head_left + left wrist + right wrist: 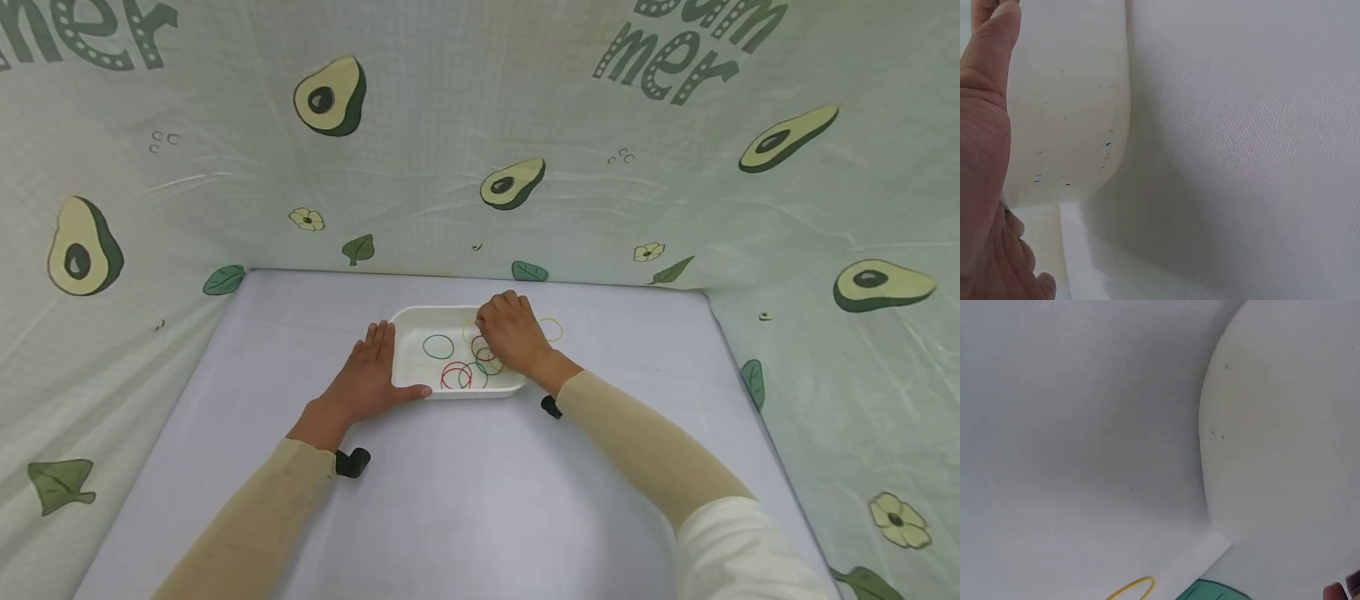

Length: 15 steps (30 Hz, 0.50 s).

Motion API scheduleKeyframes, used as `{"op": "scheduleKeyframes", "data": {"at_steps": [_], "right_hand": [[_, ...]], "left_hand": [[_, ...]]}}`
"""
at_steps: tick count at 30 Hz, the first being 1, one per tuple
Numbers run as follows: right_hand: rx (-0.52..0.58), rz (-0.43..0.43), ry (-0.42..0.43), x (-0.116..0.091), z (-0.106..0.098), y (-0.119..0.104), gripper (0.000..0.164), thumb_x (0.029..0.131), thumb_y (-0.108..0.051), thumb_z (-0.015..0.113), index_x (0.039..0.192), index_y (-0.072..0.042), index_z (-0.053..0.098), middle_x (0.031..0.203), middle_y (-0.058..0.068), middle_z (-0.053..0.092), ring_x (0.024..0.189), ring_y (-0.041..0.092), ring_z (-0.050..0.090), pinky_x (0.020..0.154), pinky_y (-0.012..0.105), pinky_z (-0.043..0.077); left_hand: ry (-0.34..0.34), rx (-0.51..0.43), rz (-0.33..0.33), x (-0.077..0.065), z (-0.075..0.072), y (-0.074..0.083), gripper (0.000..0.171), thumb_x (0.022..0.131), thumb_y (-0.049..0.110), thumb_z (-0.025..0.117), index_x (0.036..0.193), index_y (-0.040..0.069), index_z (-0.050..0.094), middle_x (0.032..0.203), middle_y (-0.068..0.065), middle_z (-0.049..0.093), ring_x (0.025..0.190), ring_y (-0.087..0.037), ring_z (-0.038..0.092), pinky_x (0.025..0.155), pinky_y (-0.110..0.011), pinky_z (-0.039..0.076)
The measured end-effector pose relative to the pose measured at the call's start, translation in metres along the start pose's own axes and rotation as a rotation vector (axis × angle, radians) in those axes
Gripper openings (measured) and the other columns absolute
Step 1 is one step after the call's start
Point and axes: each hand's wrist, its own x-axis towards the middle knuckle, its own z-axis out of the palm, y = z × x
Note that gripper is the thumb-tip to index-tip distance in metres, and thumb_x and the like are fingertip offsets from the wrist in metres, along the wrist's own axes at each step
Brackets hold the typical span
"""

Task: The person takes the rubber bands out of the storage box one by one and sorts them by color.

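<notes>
**Several rings (456,362) in one white tray (438,323)**

The tray sits at the middle of the frame in the head view, on a pale table (450,500). The left hand (367,375) lies against its left end, fingers straight and close together, thumb spread wide along the near rim. In the left wrist view, that palm edge fills the left side, beside the tray's outer wall.

The right hand (516,335) is over the tray's right part, fingers bent, tips near a yellow ring (463,333); whether they pinch it I cannot tell. Only fingertips show at lower right in the right wrist view.

A green ring (424,345) lies alone toward the tray's left. Red and green rings overlap near the lower rim and again just below the right hand. Another yellow ring (561,332) lies outside, on the table right of the tray.

Avocado-print cloth (420,192) fills the upper frame. Tan sleeves (255,517) cover both forearms.
</notes>
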Motion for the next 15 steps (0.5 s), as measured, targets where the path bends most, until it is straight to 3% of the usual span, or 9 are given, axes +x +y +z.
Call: {"op": "scheduleKeyframes", "data": {"at_steps": [9,15], "right_hand": [[0.014,0.145,-0.036,-0.009,-0.018,0.030,0.020,0.111,-0.024,0.057,0.112,-0.009,0.069,0.107,0.007,0.066,0.109,0.029,0.053,0.093,0.044,0.044],[0.020,0.227,-0.008,-0.021,-0.025,0.055,0.018,0.110,-0.021,0.058,0.111,-0.006,0.069,0.105,0.011,0.065,0.110,0.034,0.053,0.093,0.047,0.045]], "left_hand": [[0.010,0.019,0.010,0.001,0.000,-0.001,0.136,0.085,0.076,0.072,0.165,-0.009,0.002,0.175,-0.029,0.003,0.163,-0.044,0.001,0.132,-0.059,0.011],[0.011,0.058,0.017,0.002,0.001,-0.002,0.136,0.085,0.078,0.070,0.165,-0.009,0.003,0.175,-0.029,0.002,0.163,-0.044,0.000,0.132,-0.059,0.010]]}}
